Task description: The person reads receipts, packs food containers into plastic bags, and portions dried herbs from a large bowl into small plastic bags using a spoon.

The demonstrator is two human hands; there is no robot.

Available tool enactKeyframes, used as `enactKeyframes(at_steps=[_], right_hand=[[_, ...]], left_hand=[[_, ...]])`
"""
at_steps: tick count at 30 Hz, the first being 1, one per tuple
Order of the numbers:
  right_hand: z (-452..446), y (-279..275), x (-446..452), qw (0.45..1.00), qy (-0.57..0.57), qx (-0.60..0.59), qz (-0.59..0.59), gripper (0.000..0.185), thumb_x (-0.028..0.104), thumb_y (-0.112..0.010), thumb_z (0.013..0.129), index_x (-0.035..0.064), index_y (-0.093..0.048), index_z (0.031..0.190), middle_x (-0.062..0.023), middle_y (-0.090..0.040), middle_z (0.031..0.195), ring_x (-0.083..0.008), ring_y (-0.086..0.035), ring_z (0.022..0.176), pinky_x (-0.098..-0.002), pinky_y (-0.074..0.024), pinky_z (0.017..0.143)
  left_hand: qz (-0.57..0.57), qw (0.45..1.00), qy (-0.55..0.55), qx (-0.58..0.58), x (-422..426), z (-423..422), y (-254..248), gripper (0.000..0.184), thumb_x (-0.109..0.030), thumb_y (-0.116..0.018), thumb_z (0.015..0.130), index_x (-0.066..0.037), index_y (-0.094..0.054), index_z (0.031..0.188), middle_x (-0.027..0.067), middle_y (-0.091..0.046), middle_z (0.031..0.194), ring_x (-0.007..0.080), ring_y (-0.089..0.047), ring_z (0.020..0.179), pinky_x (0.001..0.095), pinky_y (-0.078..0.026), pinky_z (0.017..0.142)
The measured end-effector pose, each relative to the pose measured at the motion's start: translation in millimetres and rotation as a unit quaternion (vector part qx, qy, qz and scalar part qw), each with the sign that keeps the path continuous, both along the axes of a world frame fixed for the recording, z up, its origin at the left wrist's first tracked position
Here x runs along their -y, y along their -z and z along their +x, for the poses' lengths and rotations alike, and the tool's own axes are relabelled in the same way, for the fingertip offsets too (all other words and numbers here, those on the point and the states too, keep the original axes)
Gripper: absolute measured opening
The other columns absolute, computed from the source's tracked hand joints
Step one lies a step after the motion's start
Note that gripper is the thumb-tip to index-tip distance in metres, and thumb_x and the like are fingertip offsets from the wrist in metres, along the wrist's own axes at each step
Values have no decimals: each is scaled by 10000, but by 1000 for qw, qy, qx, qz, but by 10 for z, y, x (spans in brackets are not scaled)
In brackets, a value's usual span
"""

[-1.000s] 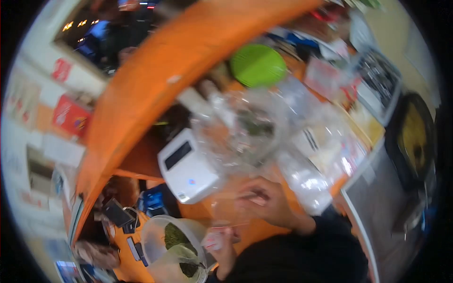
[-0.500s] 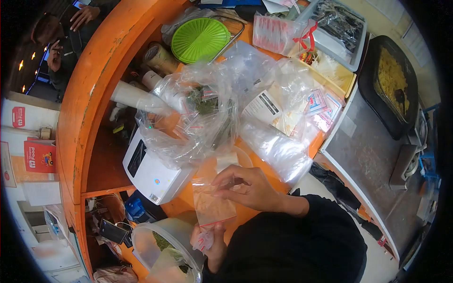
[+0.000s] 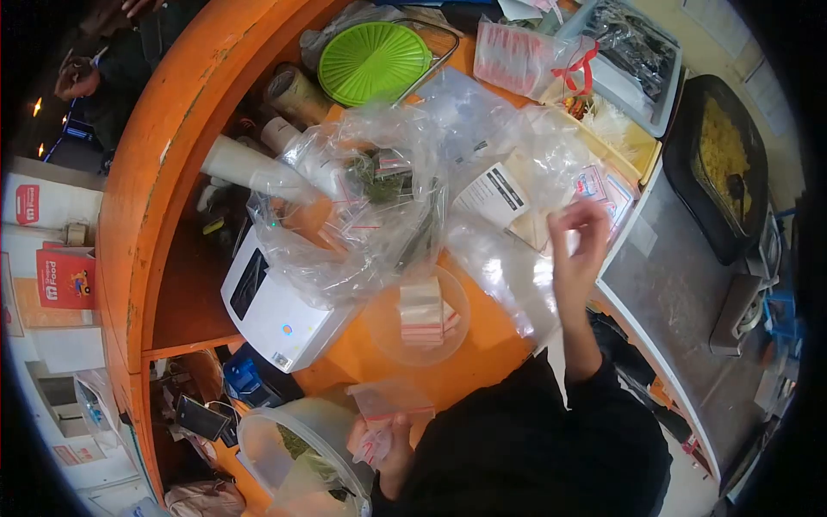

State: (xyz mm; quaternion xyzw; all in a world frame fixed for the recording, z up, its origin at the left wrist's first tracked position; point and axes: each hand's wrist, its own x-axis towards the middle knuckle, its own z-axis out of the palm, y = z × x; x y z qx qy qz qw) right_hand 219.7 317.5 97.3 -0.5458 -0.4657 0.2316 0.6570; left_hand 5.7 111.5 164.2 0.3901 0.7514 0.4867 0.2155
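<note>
My left hand [image 3: 385,448] is closed at the lower centre on small clear zip bags [image 3: 388,405] with red seal lines. One bag stands out flat above the fingers, and others are bunched in the grip. To the right, my right hand [image 3: 581,241] is raised over a clear plastic sheet, its fingers loosely curled and no object visible in them. Between the hands, a round translucent lid or dish [image 3: 379,332] carries a stack of red-edged zip bags [image 3: 422,312]. Beside my left hand stands a translucent tub [image 3: 258,435] with green dried leaves inside.
A large clear bag [image 3: 401,250] holds greenery and small packets. Left of it sits a white label printer [image 3: 297,323]. A green lid [image 3: 375,62], a yellow tray [image 3: 633,159] and a black pan [image 3: 685,164] of yellow food lie farther back. A person stands beyond the orange counter [image 3: 129,258].
My right hand has let go of the zip bag and moved right, over the plastic sheet, uncovering the bag stack. My left hand stays nearly in place, and its upper bag has tipped down.
</note>
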Motion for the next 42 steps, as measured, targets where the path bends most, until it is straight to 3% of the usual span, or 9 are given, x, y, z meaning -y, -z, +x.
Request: enactKeyframes(at_steps=[5, 8, 14, 20, 21, 29, 35, 38, 42], right_hand=[[289, 272, -250, 943, 66, 308, -106, 756, 449, -707, 728, -48, -411, 1213, -267, -277, 1344, -400, -251, 1254, -470, -215, 1023], [239, 316, -279, 931, 42, 340, -126, 787, 492, -686, 729, -79, -413, 1196, -279, -261, 1347, -409, -232, 1258, -494, -201, 1023], [135, 366, -388, 944, 41, 313, -99, 654, 432, -676, 762, -70, -483, 1133, -260, -329, 1321, -396, -254, 1255, -514, -182, 1023], [42, 293, -589, 967, 21, 231, -102, 284, 212, -613, 835, -21, -585, 995, -182, -603, 999, -313, -566, 913, -385, -424, 791], [21, 208, -621, 958, 30, 270, -89, 234, 171, -583, 853, -15, -586, 994, -158, -636, 879, -269, -594, 706, -338, -445, 635], [85, -927, -868, 990, -115, -63, 47, 259, 228, -506, 933, -18, -585, 950, -57, -629, 735, -86, -570, 685, -204, -431, 619], [20, -1952, -975, 966, -221, -82, 110, 291, 264, -502, 933, -12, -581, 887, -72, -634, 725, -71, -556, 612, -196, -424, 555], [-214, -2323, -1213, 951, -224, -94, 193, 278, 259, -512, 928, -5, -582, 880, -41, -607, 680, -52, -504, 559, -201, -389, 500], [-401, -2734, -1638, 946, -254, 0, 204, 351, 299, -514, 921, -43, -591, 912, -104, -651, 767, -89, -574, 580, -206, -451, 522]], left_hand=[[10, 999, 17, -28, -60, -34, 49, 299, -301, -711, 746, -25, -609, 798, 81, -616, 694, 231, -595, 615, 337, -441, 576], [13, 994, 52, -94, -25, -125, 113, 427, -332, -712, 770, -8, -476, 921, 45, -553, 658, 102, -512, 555, 212, -419, 512], [-13, 999, -38, -29, -15, -51, 58, 310, -325, -714, 745, -41, -592, 771, 76, -602, 692, 221, -580, 634, 343, -434, 599], [17, 998, -59, 16, -39, -1, -75, 329, -308, -724, 751, -16, -576, 788, 87, -606, 713, 178, -576, 633, 304, -441, 602], [23, 998, -59, 21, -40, 11, -100, 317, -290, -720, 760, -12, -573, 801, 87, -608, 719, 172, -576, 639, 297, -444, 607], [65, 991, -79, 85, 90, 39, -127, 366, -273, -700, 790, -26, -469, 930, 41, -526, 762, 101, -485, 628, 231, -398, 563], [175, 979, -102, 33, 193, -32, 196, 332, -251, -704, 790, -19, -487, 889, 28, -526, 700, 82, -464, 549, 217, -380, 506], [106, 982, -104, 116, 157, 74, -142, 285, -217, -698, 791, -17, -502, 846, 40, -541, 671, 97, -477, 525, 232, -390, 480], [-2, 997, -36, -63, 231, 1, -237, 340, -364, -621, 849, -31, -571, 803, 85, -534, 628, 196, -476, 550, 323, -399, 520]])
